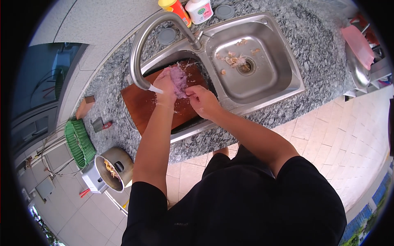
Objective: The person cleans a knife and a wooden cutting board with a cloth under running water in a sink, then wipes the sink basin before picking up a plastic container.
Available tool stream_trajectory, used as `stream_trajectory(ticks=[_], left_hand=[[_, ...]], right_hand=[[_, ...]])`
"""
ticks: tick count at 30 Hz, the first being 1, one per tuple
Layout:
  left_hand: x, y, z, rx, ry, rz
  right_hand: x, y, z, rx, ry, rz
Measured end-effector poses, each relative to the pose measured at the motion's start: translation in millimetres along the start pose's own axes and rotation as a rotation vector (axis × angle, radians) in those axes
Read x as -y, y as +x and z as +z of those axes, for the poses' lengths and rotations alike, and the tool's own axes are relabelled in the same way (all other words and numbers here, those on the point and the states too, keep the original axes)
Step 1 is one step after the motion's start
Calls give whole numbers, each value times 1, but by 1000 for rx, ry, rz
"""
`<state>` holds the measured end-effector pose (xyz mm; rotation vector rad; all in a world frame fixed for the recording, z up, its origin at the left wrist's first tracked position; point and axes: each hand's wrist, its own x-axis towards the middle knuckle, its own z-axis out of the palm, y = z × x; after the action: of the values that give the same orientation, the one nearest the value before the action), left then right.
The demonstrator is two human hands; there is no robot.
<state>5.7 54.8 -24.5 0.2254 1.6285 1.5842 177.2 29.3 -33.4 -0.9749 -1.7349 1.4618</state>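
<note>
My left hand (164, 82) holds a wet, crumpled purple cloth (179, 80) over the left sink basin. The fingertips of my right hand (203, 101) pinch the cloth's near right edge. Beneath both hands a brown wooden cutting board (141, 106) lies tilted across the basin, its left corner sticking out over the rim. Pale bits or splashes are scattered on its surface. From the curved steel faucet (140, 55), running water (156, 89) falls by my left wrist.
Peelings (233, 59) lie around the drain of the right basin (258, 86). A hand soap bottle (199, 11) and a yellow-lidded canister (176, 10) stand behind the faucet. On the left are a cleaver (99, 125), a green basket (79, 143) and a metal pot (118, 164) with food.
</note>
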Motion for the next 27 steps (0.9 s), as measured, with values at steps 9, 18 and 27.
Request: stream_trajectory(ticks=[9, 18, 27], left_hand=[[-44, -56, 12, -171, -60, -121], [-16, -103, -11, -164, 99, 117], [-22, -65, -46, 207, -563, -229]], right_hand=[[30, 13, 39, -89, 670, 782], [33, 70, 88, -61, 919, 521], [84, 76, 44, 442, -520, -38]])
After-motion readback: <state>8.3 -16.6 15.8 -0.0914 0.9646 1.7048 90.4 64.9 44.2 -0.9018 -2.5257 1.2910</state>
